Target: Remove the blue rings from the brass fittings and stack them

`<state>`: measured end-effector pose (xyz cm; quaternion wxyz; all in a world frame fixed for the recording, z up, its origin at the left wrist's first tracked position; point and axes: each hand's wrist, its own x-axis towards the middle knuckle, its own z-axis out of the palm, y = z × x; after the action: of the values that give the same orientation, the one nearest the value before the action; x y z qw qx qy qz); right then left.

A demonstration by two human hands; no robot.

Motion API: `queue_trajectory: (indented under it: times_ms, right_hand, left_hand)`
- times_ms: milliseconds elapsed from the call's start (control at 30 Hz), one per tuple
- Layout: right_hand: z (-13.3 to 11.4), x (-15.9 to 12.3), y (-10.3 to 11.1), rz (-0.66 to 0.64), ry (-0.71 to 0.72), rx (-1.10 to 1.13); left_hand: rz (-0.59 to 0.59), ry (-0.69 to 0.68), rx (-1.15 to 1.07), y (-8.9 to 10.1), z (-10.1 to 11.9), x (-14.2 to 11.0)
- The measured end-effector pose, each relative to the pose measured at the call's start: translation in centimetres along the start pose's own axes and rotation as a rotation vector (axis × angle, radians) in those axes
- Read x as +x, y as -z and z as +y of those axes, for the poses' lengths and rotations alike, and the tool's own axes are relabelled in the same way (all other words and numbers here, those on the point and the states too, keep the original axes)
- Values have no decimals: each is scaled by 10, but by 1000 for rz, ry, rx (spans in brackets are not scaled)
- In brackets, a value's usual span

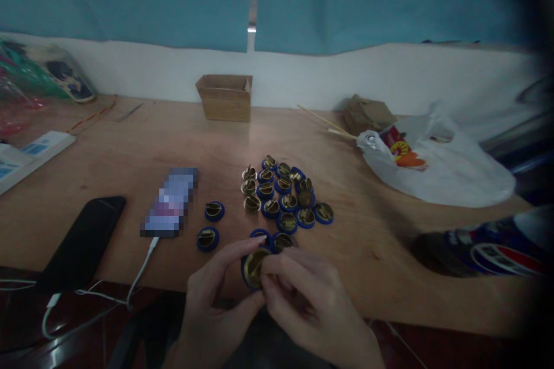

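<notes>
Holding: both hands met on one blue-rimmed disc (252, 271), its gold back turned up, at the near edge of the table (164, 132).
Left hand: the left hand (219, 297) grasped the disc from its left side, index finger along the far rim, thumb at the near rim.
Right hand: the right hand (309, 294) came in from the other side, fingers bent and pinched together at the right part of the gold back; whether they gripped its rim or its clasp could not be told.
Disc's axis: being round, it had no long side; its back tilted up towards the camera, and the line of its clasp was mostly hidden by the right fingers.
Nearer hand: neither stood closer, since both touched the disc, which sat between them.
Cluster: a group of similar discs (270, 207) lay just beyond the fingertips, clasps upward, with the nearest ones partly covered by the hands.
Strays: two more discs (208, 238) lay left of the cluster, beyond the left hand and near the phone (171, 202).
</notes>
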<state>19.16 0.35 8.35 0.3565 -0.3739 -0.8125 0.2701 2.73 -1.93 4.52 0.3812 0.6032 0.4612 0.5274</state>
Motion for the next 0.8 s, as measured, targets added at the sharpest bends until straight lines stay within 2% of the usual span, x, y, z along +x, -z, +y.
queue_trajectory:
  times_ms: [133, 533, 800]
  right_hand:
    - [2, -6, 3, 25, -37, 101]
    - [6, -12, 7, -23, -61, 99]
    - [7, -13, 7, -25, -82, 115]
  left_hand:
    - [-10, -10, -9, -1, 1, -3]
    - [-47, -88, -7, -4, 3, -1]
    - [-34, -63, 38, 0, 2, -2]
